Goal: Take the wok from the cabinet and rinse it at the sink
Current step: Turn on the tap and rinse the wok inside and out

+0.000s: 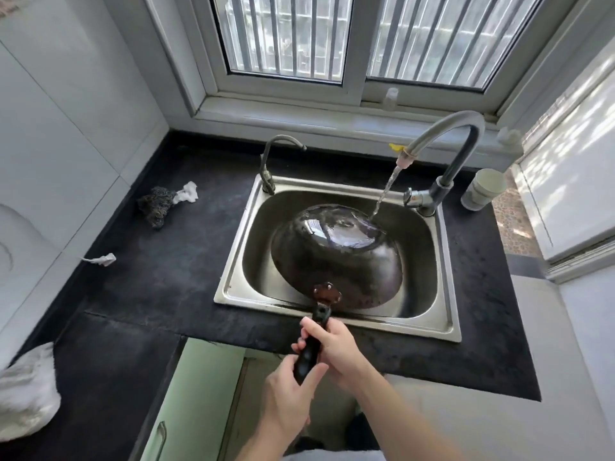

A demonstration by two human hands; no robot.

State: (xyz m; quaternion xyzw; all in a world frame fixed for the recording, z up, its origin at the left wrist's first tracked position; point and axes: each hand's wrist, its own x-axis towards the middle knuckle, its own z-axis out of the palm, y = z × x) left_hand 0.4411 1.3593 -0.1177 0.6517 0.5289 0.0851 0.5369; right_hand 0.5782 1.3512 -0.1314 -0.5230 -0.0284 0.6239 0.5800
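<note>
Left hand [293, 390]: bare. Right hand [336, 351]: bare too. Fingers [310, 327] slim and smooth; nails too small to make out. Both forearms [392, 404] bare all way down to bottom edge of view, skin smooth. Low down between arms: strip of pale grey-white cloth [332, 455], soft-looking, part of person's clothes, cannot tell which piece. Just above strip: dark patches [362, 430], very dim; cannot tell if trousers or shoes.
</note>
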